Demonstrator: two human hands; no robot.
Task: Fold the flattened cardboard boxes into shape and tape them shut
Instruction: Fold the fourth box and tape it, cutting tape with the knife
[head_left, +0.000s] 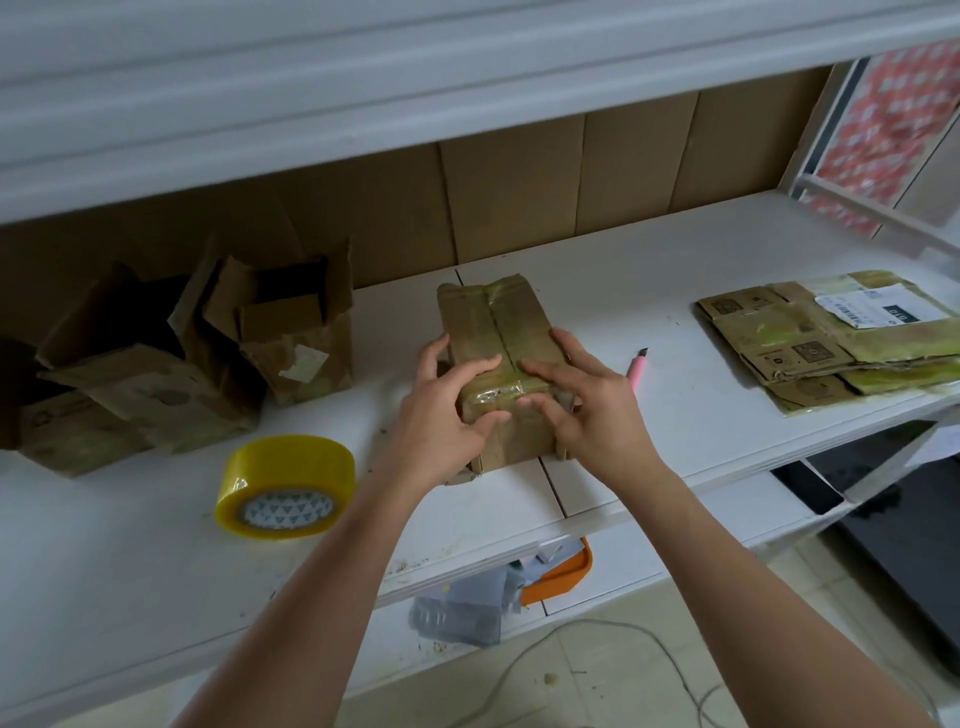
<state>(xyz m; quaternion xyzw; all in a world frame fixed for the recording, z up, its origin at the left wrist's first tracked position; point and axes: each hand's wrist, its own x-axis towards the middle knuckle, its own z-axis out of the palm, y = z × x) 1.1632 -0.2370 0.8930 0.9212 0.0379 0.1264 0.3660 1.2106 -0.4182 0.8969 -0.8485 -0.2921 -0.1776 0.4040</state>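
Note:
A small folded cardboard box (501, 332) stands on the white shelf (649, 415) in the middle, its top flaps closed along a centre seam with tape over the near edge. My left hand (441, 410) lies on the box's near left corner, fingers spread over the top, thumb down on the front face. My right hand (587, 400) presses the near right part of the box, fingers flat across the taped edge. A yellow tape roll (285, 486) lies on the shelf to the left. A stack of flattened boxes (831, 338) lies at the right.
Several open, folded boxes (171, 353) stand at the left rear. A pink utility knife (637, 366) lies just right of the box. Cardboard sheets line the shelf's back. An upper shelf overhangs. Below are an orange tray (563, 574), bags and a cable on the floor.

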